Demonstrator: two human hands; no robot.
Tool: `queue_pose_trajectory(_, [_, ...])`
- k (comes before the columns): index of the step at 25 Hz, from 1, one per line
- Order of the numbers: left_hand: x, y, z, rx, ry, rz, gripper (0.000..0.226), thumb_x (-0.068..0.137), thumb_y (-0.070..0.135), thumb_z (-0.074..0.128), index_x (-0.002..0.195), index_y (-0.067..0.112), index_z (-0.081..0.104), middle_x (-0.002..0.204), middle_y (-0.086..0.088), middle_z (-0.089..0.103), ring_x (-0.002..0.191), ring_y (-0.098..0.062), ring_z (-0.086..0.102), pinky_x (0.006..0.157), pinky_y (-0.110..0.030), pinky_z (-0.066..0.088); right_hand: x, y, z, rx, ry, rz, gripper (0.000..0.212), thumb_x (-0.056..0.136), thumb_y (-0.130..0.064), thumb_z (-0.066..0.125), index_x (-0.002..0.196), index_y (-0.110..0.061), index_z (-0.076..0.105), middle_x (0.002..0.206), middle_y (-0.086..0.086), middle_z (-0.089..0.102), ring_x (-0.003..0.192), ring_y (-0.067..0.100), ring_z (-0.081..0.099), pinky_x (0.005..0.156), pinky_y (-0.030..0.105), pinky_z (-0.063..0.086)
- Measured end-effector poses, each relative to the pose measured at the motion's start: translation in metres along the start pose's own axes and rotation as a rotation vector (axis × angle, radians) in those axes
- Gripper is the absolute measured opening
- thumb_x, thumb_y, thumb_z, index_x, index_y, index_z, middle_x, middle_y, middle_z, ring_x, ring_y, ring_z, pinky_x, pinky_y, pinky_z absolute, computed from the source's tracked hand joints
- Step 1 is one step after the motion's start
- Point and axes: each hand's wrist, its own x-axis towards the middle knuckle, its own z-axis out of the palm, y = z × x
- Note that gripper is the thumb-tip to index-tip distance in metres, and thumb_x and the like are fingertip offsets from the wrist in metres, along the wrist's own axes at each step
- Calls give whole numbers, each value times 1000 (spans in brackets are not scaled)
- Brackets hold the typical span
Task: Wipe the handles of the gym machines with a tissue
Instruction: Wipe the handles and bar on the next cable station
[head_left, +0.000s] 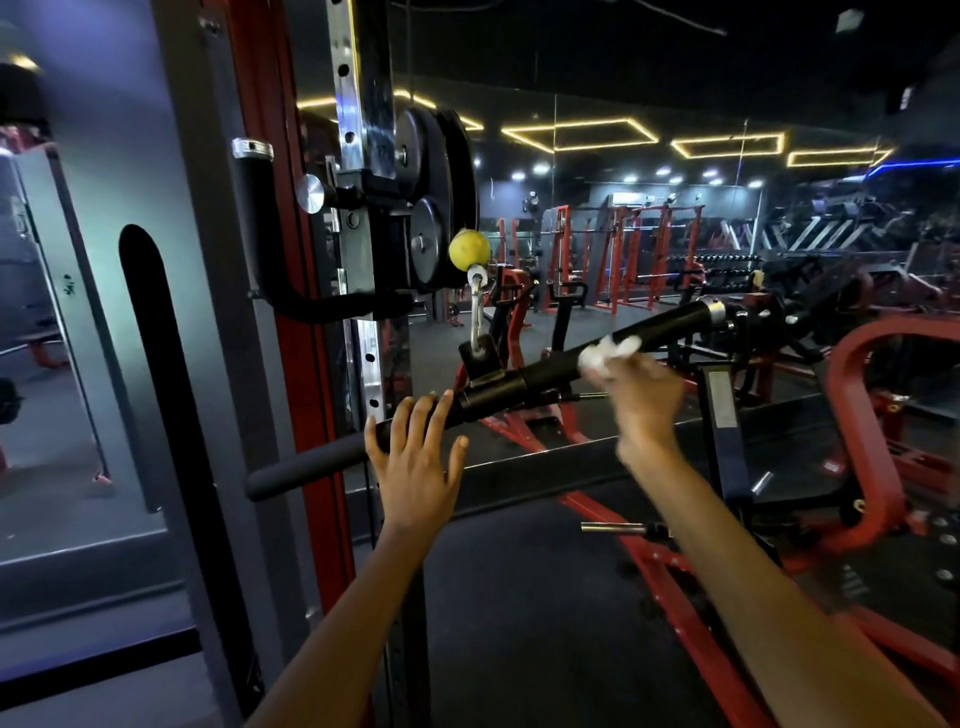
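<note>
A long black cable bar (545, 371) hangs tilted from a carabiner (476, 312) under a yellow ball (468, 250), its right end higher. My left hand (415, 457) lies against the bar's left grip with straight, spread fingers. My right hand (641, 400) holds a crumpled white tissue (608, 353) pressed on the bar's right grip; the hand is motion-blurred.
A red and chrome cable tower (358, 130) with black pulleys (431, 171) and a fixed black handle (254, 208) stands to the left. A grey panel (104, 312) fills the far left. Red machine frames (862, 441) sit on the dark floor to the right, with mirrors behind.
</note>
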Motion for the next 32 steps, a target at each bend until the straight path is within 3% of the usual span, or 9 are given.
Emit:
queue_pose_trajectory(3, [0, -2, -1, 8, -3, -14, 53, 97, 46, 31, 142, 19, 39, 136, -4, 51, 134, -23, 33, 116, -41, -9, 43, -16, -25, -396, 163, -347, 28, 90, 1, 50, 116, 2, 61, 113, 15, 57, 105, 18, 56, 87, 6, 36])
queue_pose_trajectory(5, [-1, -2, -1, 7, 1, -21, 54, 97, 46, 31, 141, 16, 40, 136, -5, 53, 134, -23, 34, 116, -41, -9, 49, -1, -20, -674, 112, -461, 26, 92, -5, 48, 116, 0, 58, 106, 13, 55, 96, 22, 54, 86, 22, 42])
queue_pose_trajectory(7, [1, -1, -1, 11, 3, -24, 54, 97, 46, 31, 139, 14, 41, 134, -6, 54, 132, -23, 34, 116, -42, -7, 23, 24, 1, -848, -125, -636, 16, 94, -11, 47, 104, -3, 58, 95, 3, 52, 84, 16, 54, 78, 27, 47])
queue_pose_trajectory(11, [2, -7, -4, 22, 5, 1, 53, 97, 46, 31, 138, 14, 41, 133, -7, 55, 131, -23, 35, 116, -42, -6, 16, 48, 11, -1226, -516, -1259, 29, 78, 4, 56, 106, 3, 66, 111, 14, 63, 106, 29, 55, 94, 34, 47])
queue_pose_trajectory(17, [6, -11, -7, 15, -2, 33, 52, 97, 46, 32, 137, 15, 43, 133, -5, 54, 131, -23, 36, 116, -43, -5, 85, 13, -25, -1239, -16, -705, 27, 89, -5, 49, 111, 4, 61, 119, 17, 57, 118, 29, 49, 103, 32, 40])
queue_pose_trajectory(23, [5, -17, -12, 27, -35, 39, 57, 100, 52, 22, 137, 15, 43, 134, -6, 52, 131, -24, 34, 115, -46, -3, 2, 38, 0, -1237, -549, -1239, 19, 85, -6, 56, 97, 2, 69, 104, 13, 65, 100, 27, 59, 93, 31, 46])
queue_pose_trajectory(28, [2, -19, -16, -3, -63, 50, 64, 100, 56, 13, 138, 15, 44, 134, -6, 53, 130, -22, 35, 113, -49, 4, 76, 8, -48, -1211, 40, -795, 26, 91, -5, 44, 109, -1, 64, 122, 15, 55, 115, 27, 53, 103, 15, 33])
queue_pose_trajectory(30, [2, -16, -17, -9, -59, 40, 65, 100, 57, 13, 138, 15, 44, 134, -5, 52, 130, -22, 35, 113, -49, 5, 64, 11, -34, -1101, -19, -679, 26, 89, -4, 46, 108, 6, 62, 110, 19, 60, 102, 27, 57, 94, 19, 43])
queue_pose_trajectory(32, [4, -14, -18, -10, -72, 38, 64, 100, 57, 13, 138, 15, 43, 134, -5, 52, 131, -22, 34, 113, -48, 4, 17, 22, -4, -1093, -276, -808, 27, 88, 3, 48, 112, 8, 60, 104, 15, 60, 95, 20, 57, 87, 16, 47])
